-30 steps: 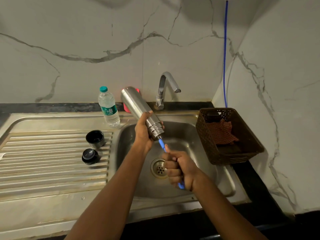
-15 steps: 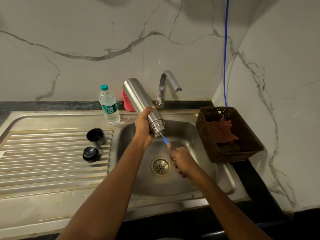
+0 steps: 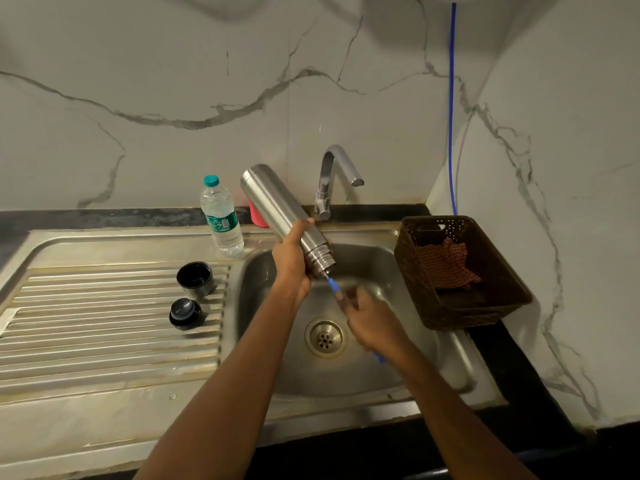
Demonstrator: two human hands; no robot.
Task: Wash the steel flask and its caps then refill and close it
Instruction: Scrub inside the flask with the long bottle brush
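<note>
Gripping the blue brush [image 3: 333, 285] in my right hand [image 3: 372, 323], fingers curled round its handle, I am pointing it up-left into the steel flask [image 3: 280, 209], whose mouth is tilting down toward that hand over the sink [image 3: 433, 358]. My left hand [image 3: 294, 261] is clamping the flask's neck. The cup cap [image 3: 195, 279] and stopper [image 3: 185, 313] are lying leftward on the drainboard [image 3: 104, 341].

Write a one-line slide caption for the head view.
Over the sink, the left hand holds the steel flask mouth-down while the right hand grips a blue-handled brush inserted in it.
</note>
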